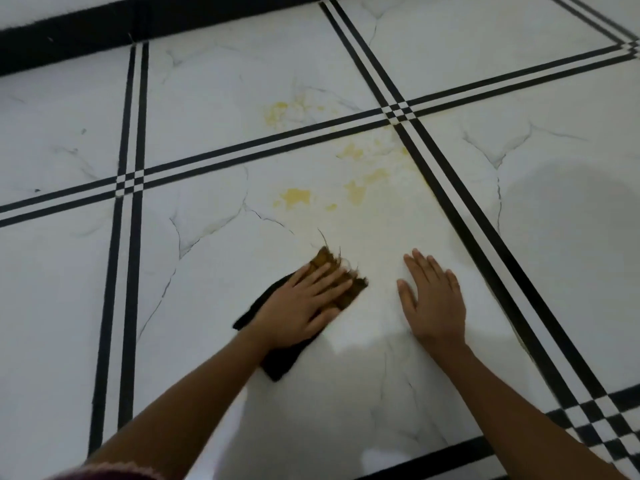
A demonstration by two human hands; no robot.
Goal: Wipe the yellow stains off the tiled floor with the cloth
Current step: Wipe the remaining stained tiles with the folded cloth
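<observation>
Forearms reach out: left hand presses the cloth with straight fingers. The right hand, spread flat on the floor, probably braces short of the yellow stains.

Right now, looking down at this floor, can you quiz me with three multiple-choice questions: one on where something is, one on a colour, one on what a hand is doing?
1. Where do the yellow stains lie relative to the cloth?
A. beyond it, farther from the person
B. nearer the person, by the elbows
C. on the black skirting

2. What colour are the stripes between the tiles?
A. red
B. black
C. green

3. What is the right hand doing?
A. gripping the cloth
B. holding a brush
C. lying flat on bare tile

Answers:
1 A, the stains sit past both hands.
2 B, paired black stripes cross the white floor.
3 C, its fingers lie straight on the tile, while the left hand presses the cloth.
</observation>
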